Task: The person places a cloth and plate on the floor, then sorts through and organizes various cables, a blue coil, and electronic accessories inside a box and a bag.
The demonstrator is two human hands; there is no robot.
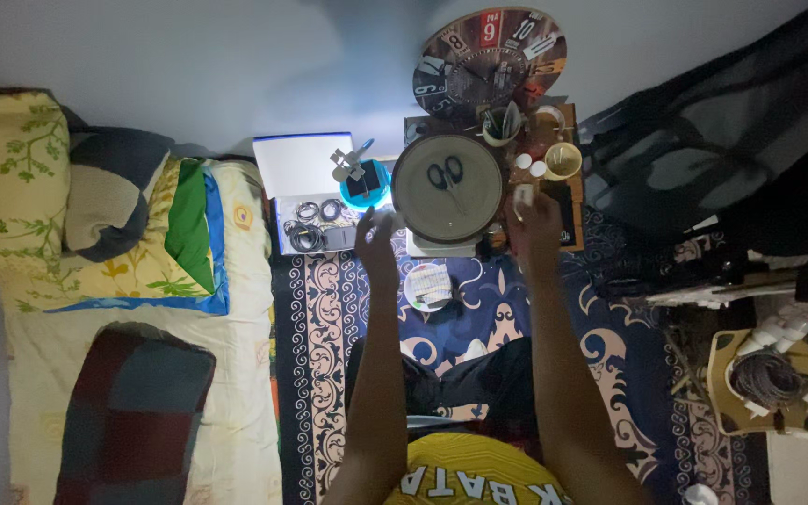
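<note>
Dim room, patterned blue carpet (348, 309) seen from above; everything is laid on the floor.

Nearest: crossed legs in dark trousers (465, 379) and both forearms stretched forward over the carpet. A small round dish (427, 286) with pale contents is set on the carpet between the arms.

Left hand (376, 245): raised, fingers loosely spread, nothing held, just short of the round tray's left rim.

Right hand (535, 224): fingers curled around a small white object (523, 196) at the tray's right edge; what it is cannot be told.

Round tray (447, 187) is placed on a white base between the hands, with scissors (446, 174) lying on its centre.

Left of the tray: blue bowl (365, 185) with a small white figure, and an open white box (306, 192) with coiled cables inside.

Right and behind: yellow cup (563, 161), mug with tools (499, 123), and a wall clock (490, 58) leaned at the far wall.

Bed with floral pillows (11, 178) runs along the carpet's left edge; dark bag (722, 150) at the far right.
</note>
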